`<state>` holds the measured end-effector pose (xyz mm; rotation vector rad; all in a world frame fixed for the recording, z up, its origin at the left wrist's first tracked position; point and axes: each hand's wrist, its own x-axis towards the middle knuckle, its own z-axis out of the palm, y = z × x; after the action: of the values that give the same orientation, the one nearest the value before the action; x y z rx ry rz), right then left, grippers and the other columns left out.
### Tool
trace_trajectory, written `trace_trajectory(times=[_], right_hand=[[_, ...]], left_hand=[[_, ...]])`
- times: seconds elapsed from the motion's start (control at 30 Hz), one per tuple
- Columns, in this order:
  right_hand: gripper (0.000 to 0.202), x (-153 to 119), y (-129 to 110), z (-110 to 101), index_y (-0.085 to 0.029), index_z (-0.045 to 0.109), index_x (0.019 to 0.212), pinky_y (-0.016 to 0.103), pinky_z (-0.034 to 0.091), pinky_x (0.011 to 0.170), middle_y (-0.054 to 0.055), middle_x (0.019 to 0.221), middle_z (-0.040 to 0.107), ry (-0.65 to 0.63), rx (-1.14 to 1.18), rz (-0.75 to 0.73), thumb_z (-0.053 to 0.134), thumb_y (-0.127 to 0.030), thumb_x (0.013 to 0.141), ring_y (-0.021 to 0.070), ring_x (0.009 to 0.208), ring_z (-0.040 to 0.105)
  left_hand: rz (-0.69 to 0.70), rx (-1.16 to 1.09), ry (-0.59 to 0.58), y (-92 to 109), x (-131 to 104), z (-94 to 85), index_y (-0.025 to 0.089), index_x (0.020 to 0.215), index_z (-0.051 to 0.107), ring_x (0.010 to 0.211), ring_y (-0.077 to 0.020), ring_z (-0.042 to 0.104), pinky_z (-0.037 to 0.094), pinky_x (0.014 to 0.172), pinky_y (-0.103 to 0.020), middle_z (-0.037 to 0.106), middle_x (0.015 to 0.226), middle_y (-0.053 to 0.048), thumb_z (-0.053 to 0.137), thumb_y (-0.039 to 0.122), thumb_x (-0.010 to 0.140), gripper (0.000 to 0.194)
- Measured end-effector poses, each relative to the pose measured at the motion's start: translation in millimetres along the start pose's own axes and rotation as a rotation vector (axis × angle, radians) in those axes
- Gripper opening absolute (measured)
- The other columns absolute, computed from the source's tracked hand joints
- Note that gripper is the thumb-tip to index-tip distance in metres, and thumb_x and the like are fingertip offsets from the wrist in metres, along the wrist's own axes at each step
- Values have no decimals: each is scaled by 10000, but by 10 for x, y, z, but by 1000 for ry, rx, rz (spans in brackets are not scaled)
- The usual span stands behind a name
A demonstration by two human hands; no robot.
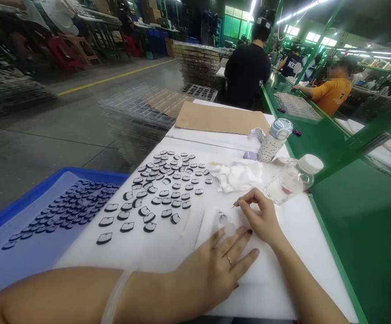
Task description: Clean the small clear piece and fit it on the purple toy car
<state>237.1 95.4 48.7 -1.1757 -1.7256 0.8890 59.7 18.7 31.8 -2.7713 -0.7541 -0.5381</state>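
Note:
My right hand (261,218) pinches a thin pointed stick (233,206) between thumb and fingertips, its tip toward the left. Just below that tip stands a small clear container (222,218) with a translucent round lid (229,229) beside it. Palm down, my left hand (218,265) has its fingers stretched out and apart, the fingertips at the lid; its thumb is mostly hidden. Many small dark-edged curved pieces (164,193) lie scattered on the white tabletop (161,252) to the left. A lone thin white stick (186,221) lies near them.
A crumpled white tissue (239,175), a clear bottle (291,180) and a dotted flask (272,141) stand behind my hands. Cardboard (220,118) lies farther back. A blue tray (63,173) holds more pieces at left. A green conveyor (367,225) runs along the right; co-workers sit beyond.

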Motion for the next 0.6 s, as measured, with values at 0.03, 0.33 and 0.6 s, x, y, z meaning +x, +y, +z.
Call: trace_trajectory(times=[0.03,0.33,0.6], right_hand=[[129,0,0,-1,-212,604,803,293,495,699,30,805,691,-2,-3,-1,573,-277,911,182,790,645],[113,16,6,0,-219,578,796,306,468,682,21,785,689,-51,-57,-4,562,-261,900,178,742,622],[107,9,17,-4,-222,610,831,300,467,651,15,803,696,-97,-76,-26,568,-263,920,164,704,602]], left_hand=[[1,1,-4,1,-1,1,151,1415,497,1290,-292,575,374,1012,-455,612,1388,-167,486,339,977,477],[7,2,-29,0,-8,4,140,1445,468,1305,-301,550,345,1053,-451,587,1413,-184,485,362,987,510],[3,4,-56,16,-23,13,151,1453,461,1302,-304,552,382,1028,-453,583,1419,-180,452,364,996,504]])
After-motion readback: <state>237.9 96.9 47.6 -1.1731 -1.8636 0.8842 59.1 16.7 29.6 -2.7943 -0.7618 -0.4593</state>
